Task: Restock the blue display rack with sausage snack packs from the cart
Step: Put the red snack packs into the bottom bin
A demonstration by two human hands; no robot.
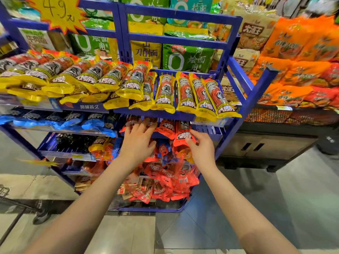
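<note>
Right hand (200, 147) pinches red sausage pack (183, 134) at its lower end, on the blue rack (236, 74) tier; left hand (137, 142) spread flat on neighbouring packs. Likely light, slippery film; grip the firm middle.

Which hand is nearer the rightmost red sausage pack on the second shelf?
Right. The right hand pinches that red sausage pack; the left hand rests on red packs further left.

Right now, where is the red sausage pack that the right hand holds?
In the head view, the red sausage pack sits right of centre on the blue rack's second tier, under the yellow packs; the right hand pinches its lower end.
</note>
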